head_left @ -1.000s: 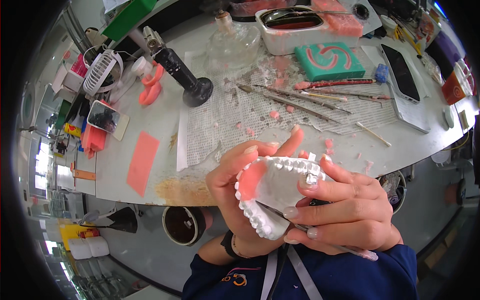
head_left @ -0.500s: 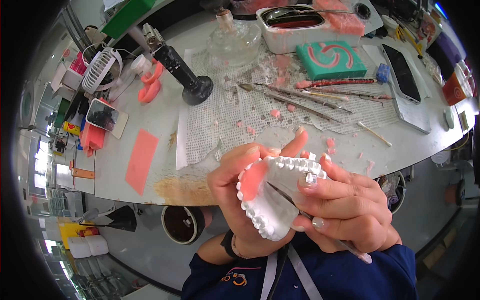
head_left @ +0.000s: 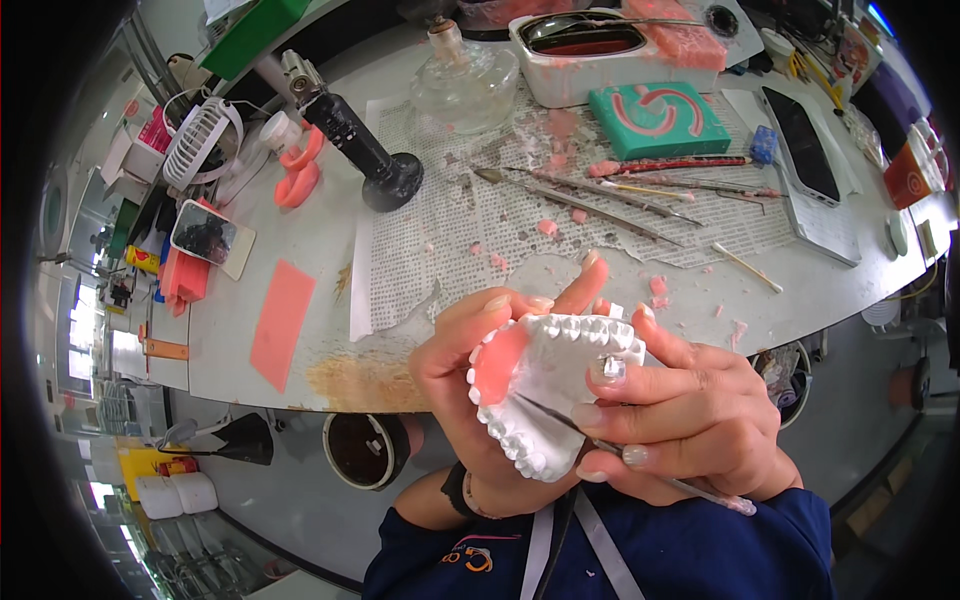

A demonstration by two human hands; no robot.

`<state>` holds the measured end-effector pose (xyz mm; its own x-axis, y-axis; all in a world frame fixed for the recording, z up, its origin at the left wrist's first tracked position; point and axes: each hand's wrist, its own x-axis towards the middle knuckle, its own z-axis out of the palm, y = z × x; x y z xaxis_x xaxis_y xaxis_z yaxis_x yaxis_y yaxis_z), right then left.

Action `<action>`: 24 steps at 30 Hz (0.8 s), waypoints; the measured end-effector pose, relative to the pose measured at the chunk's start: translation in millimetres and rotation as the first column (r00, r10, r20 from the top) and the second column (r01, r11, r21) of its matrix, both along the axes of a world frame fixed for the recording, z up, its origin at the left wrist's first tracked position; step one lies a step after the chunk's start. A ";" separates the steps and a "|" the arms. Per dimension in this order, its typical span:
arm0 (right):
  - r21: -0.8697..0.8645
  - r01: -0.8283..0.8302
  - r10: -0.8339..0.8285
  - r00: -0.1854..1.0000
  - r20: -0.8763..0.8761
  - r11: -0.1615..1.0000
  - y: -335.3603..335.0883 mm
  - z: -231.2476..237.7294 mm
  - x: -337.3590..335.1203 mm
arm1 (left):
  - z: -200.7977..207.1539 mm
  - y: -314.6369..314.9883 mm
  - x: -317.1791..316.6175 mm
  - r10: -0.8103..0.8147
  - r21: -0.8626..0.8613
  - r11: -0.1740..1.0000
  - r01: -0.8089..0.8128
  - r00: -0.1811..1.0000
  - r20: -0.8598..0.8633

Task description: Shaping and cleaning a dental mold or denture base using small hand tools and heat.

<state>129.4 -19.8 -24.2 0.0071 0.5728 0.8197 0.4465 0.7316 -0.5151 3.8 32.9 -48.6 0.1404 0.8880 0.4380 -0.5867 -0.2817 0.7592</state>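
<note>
A white plaster dental model (head_left: 548, 370) is held up in front of my chest, beyond the bench's near edge. Pink wax (head_left: 500, 366) covers part of its inner surface behind the front teeth. My left hand (head_left: 460, 360) grips the model from behind and below, fingertips curled at its far side. Between the fingers of my right hand (head_left: 700, 415) is a thin metal wax carver (head_left: 610, 447), its dark tip lying against the plaster palate near the wax. The carver's handle end, smeared with wax, sticks out under the right hand.
On the newspaper (head_left: 400, 270) lie several metal tools (head_left: 590, 205), wax scraps and a cotton swab (head_left: 747, 268). Behind stand a glass spirit lamp (head_left: 464, 80), a black torch (head_left: 355, 135), a green block (head_left: 660, 120) and a white wax pot (head_left: 560, 80). A pink wax sheet (head_left: 282, 325) lies left.
The model has shifted slightly left in my left hand. The carver in my right hand has tilted flatter, its tip moving left and down along the palate.
</note>
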 end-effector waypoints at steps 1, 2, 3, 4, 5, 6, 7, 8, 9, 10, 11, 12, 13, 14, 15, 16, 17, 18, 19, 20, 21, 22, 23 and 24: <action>0.007 0.008 -0.008 1.000 0.014 1.000 0.1 -0.6 0.7 | 0.5 -0.2 0.5 -0.017 -0.027 0.999 0.017 1.000 0.016; 0.014 0.015 -0.016 0.999 0.027 1.000 0.1 -1.0 1.4 | 0.9 -0.4 1.9 -0.019 -0.028 0.999 0.020 1.000 0.016; 0.015 0.014 -0.014 0.999 0.029 1.000 -0.1 -0.4 -0.2 | 1.8 -1.4 2.1 0.006 -0.023 1.000 -0.006 1.000 -0.017; 0.011 0.052 -0.053 0.998 0.027 0.999 -0.4 0.1 -2.7 | 2.7 -2.0 1.9 0.031 -0.018 0.999 -0.032 0.998 -0.049; 0.007 0.091 -0.091 0.996 0.024 0.996 -0.8 0.5 -5.1 | 3.6 -2.2 1.1 0.032 -0.017 0.999 -0.033 0.998 -0.048; 0.007 0.091 -0.091 0.996 0.024 0.996 -0.6 0.1 -5.5 | 4.3 -1.4 1.8 0.028 -0.028 0.999 -0.029 0.999 -0.030; 0.005 0.105 -0.105 0.994 0.014 0.994 -0.3 -0.7 -6.0 | 5.1 -0.8 2.5 0.025 -0.038 0.999 -0.025 1.000 -0.013; 0.003 0.119 -0.119 0.993 0.005 0.993 0.2 -1.0 -5.9 | 6.2 -0.9 2.9 0.025 -0.038 0.999 -0.025 1.000 -0.013; 0.003 0.120 -0.120 0.993 0.006 0.993 0.5 -1.0 -4.7 | 7.3 -1.5 3.1 0.022 -0.055 0.998 -0.023 1.000 -0.015; 0.021 0.080 -0.080 0.997 0.010 0.997 1.0 -0.8 -2.7 | 7.9 -1.8 3.2 0.019 -0.071 0.997 -0.020 1.000 -0.016; 0.038 0.040 -0.040 0.999 0.015 0.999 1.4 -0.6 -1.6 | 7.8 -1.9 3.7 0.018 -0.071 0.997 -0.019 1.000 -0.015; 0.037 0.040 -0.040 0.999 0.014 0.999 1.2 -0.6 -2.4 | 7.2 -2.8 4.1 0.039 -0.055 0.998 -0.041 0.998 -0.041; 0.025 0.071 -0.072 0.997 0.016 0.997 1.2 -0.3 -3.8 | 6.6 -3.2 4.2 0.060 -0.038 0.997 -0.063 0.996 -0.067; 0.012 0.103 -0.103 0.995 0.018 0.995 1.0 -0.3 -4.8 | 4.9 -2.5 3.5 0.060 -0.039 0.997 -0.063 0.996 -0.068; 0.012 0.103 -0.103 0.995 0.018 0.995 0.3 -0.5 -5.3 | 2.3 -1.2 2.1 0.058 -0.013 0.998 -0.059 0.995 -0.080; 0.003 0.110 -0.110 0.994 0.012 0.994 -0.3 -0.7 -5.8 | 0.9 -0.5 1.3 0.056 0.013 0.998 -0.055 0.994 -0.092; -0.006 0.117 -0.117 0.993 0.006 0.993 -0.6 -0.9 -6.1 | 1.4 -0.6 1.1 0.056 0.012 0.998 -0.055 0.994 -0.092; -0.006 0.118 -0.118 0.993 0.007 0.993 -0.5 -0.9 -5.0 | 2.2 -0.9 1.1 0.066 0.031 0.998 -0.063 0.990 -0.121; 0.002 0.076 -0.076 0.997 0.009 0.997 -0.2 -1.0 -2.9 | 2.7 -1.2 1.1 0.077 0.050 0.996 -0.070 0.986 -0.150; 0.010 0.033 -0.033 0.999 0.011 0.999 -0.2 -1.0 -1.5 | 2.6 -1.7 1.6 0.076 0.050 0.996 -0.070 0.986 -0.149; 0.010 0.032 -0.032 0.999 0.010 0.999 -0.8 -0.6 -1.4 | 2.4 -3.0 2.1 0.070 0.015 0.998 -0.068 0.991 -0.116; -0.016 0.049 -0.049 0.999 0.022 0.999 -1.5 0.2 -1.6 | 2.3 -3.8 2.2 0.065 -0.019 0.998 -0.067 0.995 -0.081; -0.042 0.067 -0.065 0.997 0.034 0.997 -2.2 0.6 -1.9 | 1.5 -3.5 1.6 0.067 -0.019 0.997 -0.069 0.994 -0.082; -0.041 0.067 -0.066 0.997 0.036 0.997 -3.0 0.1 -2.1 | 0.1 -2.2 1.3 0.078 0.033 0.997 -0.075 0.992 -0.104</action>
